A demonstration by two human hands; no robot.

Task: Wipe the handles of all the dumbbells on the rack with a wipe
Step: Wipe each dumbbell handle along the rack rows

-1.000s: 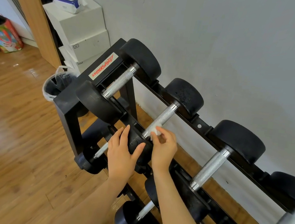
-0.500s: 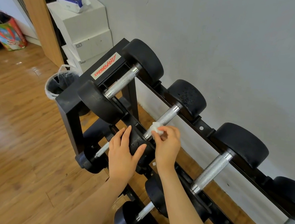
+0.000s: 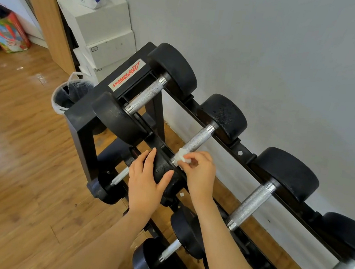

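White folded wipe (image 3: 180,156) was pinched by the right hand (image 3: 198,174) against the near end of the second dumbbell's knurled steel handle (image 3: 195,141) on the black rack (image 3: 239,153). Its black near head (image 3: 163,172) was steadied by the flat, open left hand (image 3: 144,182). A stroke along the handle seemed called for next.

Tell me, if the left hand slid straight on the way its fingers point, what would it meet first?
Probably the top dumbbell near head, past the head the left hand rests on; depth unclear.

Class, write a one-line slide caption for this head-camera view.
Right hand pinches a white wipe against the second dumbbell's handle while the left hand steadies its near head.
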